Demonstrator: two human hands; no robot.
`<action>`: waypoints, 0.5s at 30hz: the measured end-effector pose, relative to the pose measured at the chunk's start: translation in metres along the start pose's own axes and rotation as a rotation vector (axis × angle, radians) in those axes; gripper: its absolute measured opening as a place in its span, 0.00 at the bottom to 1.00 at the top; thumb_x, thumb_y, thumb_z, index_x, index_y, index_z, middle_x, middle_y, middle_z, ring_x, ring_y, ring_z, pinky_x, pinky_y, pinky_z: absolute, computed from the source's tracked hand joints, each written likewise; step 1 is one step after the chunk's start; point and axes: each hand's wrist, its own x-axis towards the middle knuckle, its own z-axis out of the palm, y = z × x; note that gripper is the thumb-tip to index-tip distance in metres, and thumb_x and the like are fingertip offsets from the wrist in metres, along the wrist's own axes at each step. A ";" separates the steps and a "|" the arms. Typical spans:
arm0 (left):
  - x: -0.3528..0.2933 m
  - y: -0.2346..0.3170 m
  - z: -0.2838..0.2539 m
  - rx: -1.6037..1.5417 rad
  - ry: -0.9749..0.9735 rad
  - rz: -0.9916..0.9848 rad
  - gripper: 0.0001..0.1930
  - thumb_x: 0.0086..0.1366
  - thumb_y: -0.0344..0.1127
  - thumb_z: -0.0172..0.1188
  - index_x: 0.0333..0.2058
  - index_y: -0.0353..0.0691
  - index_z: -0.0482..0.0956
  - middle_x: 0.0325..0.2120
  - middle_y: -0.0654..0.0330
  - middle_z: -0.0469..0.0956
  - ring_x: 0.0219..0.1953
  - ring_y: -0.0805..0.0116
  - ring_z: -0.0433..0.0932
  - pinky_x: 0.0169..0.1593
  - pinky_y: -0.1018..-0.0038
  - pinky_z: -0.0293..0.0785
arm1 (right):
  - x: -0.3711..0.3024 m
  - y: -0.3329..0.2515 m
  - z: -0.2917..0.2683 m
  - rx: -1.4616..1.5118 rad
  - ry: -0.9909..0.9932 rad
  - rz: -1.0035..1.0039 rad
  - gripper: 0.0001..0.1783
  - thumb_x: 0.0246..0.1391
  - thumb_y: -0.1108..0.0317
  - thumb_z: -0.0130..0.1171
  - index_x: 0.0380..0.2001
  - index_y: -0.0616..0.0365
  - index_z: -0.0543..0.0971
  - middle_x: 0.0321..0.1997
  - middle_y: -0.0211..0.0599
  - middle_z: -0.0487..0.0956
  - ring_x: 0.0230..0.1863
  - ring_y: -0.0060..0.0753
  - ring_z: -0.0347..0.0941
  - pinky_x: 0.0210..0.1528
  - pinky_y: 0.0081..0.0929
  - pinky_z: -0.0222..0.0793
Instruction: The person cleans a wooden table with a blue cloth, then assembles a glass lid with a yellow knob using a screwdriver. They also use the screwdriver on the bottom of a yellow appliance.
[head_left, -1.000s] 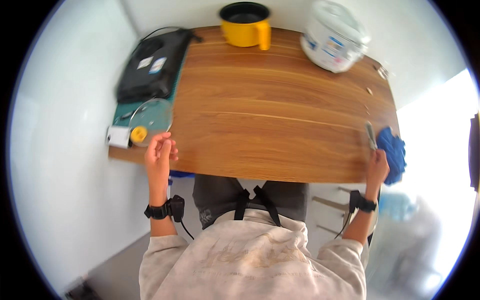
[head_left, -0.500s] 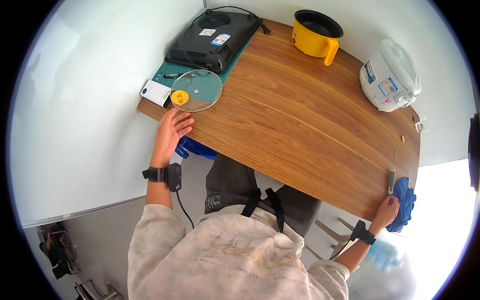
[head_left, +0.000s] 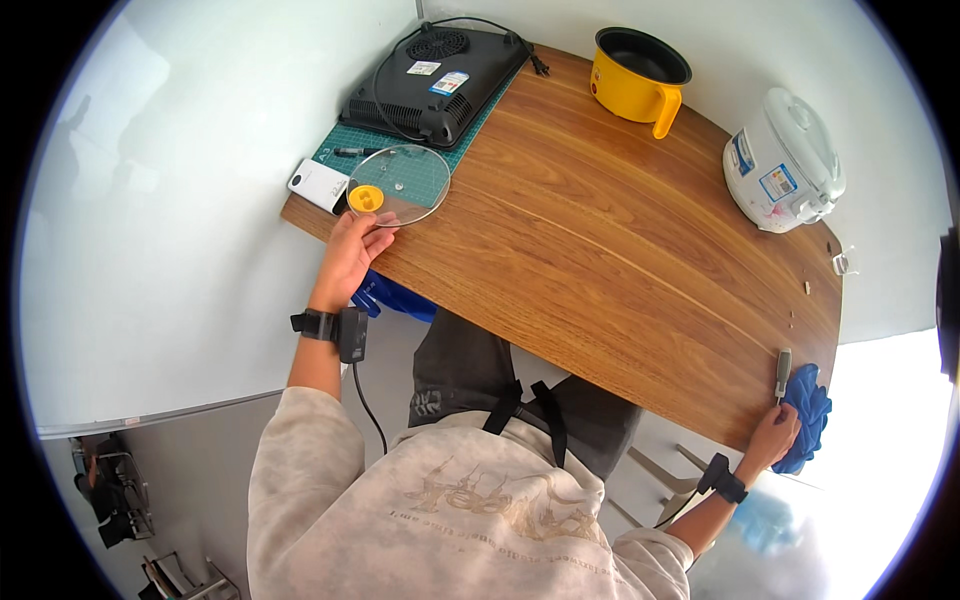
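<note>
The left hand (head_left: 350, 255) is touching the near rim of the glass lid (head_left: 425, 192), by a round yellow piece (head_left: 366, 198); whether it is gripping, I cannot tell. The right hand (head_left: 775, 435) is pinching a screwdriver (head_left: 784, 368) beside a blue cloth (head_left: 806, 415). Farther across the worktop (head_left: 560, 230), a black appliance (head_left: 425, 92), yellow pot (head_left: 628, 92) and white cooker (head_left: 775, 165) are standing.
</note>
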 end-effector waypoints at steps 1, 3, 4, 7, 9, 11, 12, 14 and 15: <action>-0.002 0.000 0.003 0.011 -0.008 0.007 0.10 0.72 0.32 0.51 0.49 0.36 0.68 0.46 0.49 0.80 0.43 0.67 0.82 0.47 0.75 0.82 | 0.000 -0.001 -0.003 -0.002 0.007 0.008 0.11 0.62 0.62 0.55 0.43 0.52 0.80 0.44 0.40 0.78 0.46 0.47 0.77 0.45 0.44 0.71; -0.009 0.004 0.008 0.036 -0.023 0.022 0.10 0.72 0.32 0.50 0.49 0.36 0.68 0.45 0.49 0.80 0.43 0.68 0.82 0.47 0.75 0.81 | -0.001 -0.004 -0.009 -0.008 0.033 0.007 0.11 0.62 0.62 0.55 0.43 0.53 0.80 0.45 0.41 0.77 0.46 0.47 0.77 0.46 0.44 0.71; -0.013 0.006 0.013 0.049 -0.037 0.020 0.10 0.72 0.32 0.50 0.49 0.36 0.68 0.45 0.50 0.80 0.43 0.67 0.82 0.47 0.75 0.81 | -0.002 -0.006 -0.012 -0.013 0.053 -0.001 0.11 0.62 0.63 0.55 0.43 0.53 0.80 0.45 0.41 0.77 0.47 0.48 0.77 0.47 0.44 0.71; -0.022 0.009 0.025 0.087 -0.084 0.015 0.10 0.72 0.33 0.50 0.50 0.38 0.68 0.45 0.51 0.80 0.43 0.67 0.82 0.47 0.74 0.81 | -0.003 -0.011 -0.019 0.017 0.169 -0.105 0.11 0.62 0.65 0.56 0.45 0.56 0.79 0.48 0.43 0.76 0.47 0.49 0.76 0.48 0.43 0.71; -0.025 0.010 0.032 0.106 -0.124 0.011 0.11 0.72 0.33 0.50 0.50 0.39 0.68 0.46 0.51 0.80 0.44 0.66 0.82 0.47 0.74 0.80 | -0.005 -0.018 -0.026 0.065 0.242 -0.189 0.12 0.62 0.67 0.56 0.45 0.58 0.79 0.48 0.44 0.76 0.47 0.49 0.76 0.48 0.42 0.72; -0.029 0.013 0.048 0.115 -0.171 0.010 0.12 0.72 0.34 0.51 0.51 0.40 0.68 0.46 0.52 0.80 0.44 0.65 0.82 0.47 0.74 0.80 | -0.006 -0.040 -0.035 0.120 0.299 -0.254 0.11 0.62 0.68 0.56 0.45 0.60 0.79 0.47 0.44 0.77 0.45 0.47 0.76 0.48 0.39 0.72; -0.030 0.014 0.058 0.121 -0.196 0.009 0.12 0.72 0.34 0.51 0.52 0.40 0.68 0.46 0.52 0.80 0.44 0.65 0.82 0.47 0.74 0.80 | -0.005 -0.048 -0.035 0.210 0.235 -0.269 0.11 0.62 0.68 0.57 0.44 0.61 0.80 0.45 0.43 0.78 0.44 0.45 0.77 0.47 0.38 0.72; -0.027 0.011 0.082 0.096 -0.290 -0.011 0.14 0.72 0.35 0.51 0.54 0.40 0.68 0.46 0.52 0.80 0.44 0.65 0.82 0.46 0.73 0.81 | 0.000 -0.067 -0.035 0.386 0.121 -0.288 0.11 0.62 0.68 0.57 0.44 0.62 0.80 0.41 0.43 0.80 0.42 0.41 0.78 0.46 0.34 0.73; -0.027 0.011 0.097 0.090 -0.339 -0.024 0.14 0.73 0.35 0.51 0.54 0.41 0.68 0.46 0.51 0.80 0.45 0.65 0.82 0.46 0.72 0.81 | 0.002 -0.085 -0.036 0.475 -0.027 -0.245 0.10 0.62 0.68 0.57 0.43 0.63 0.80 0.38 0.41 0.81 0.40 0.37 0.79 0.45 0.33 0.73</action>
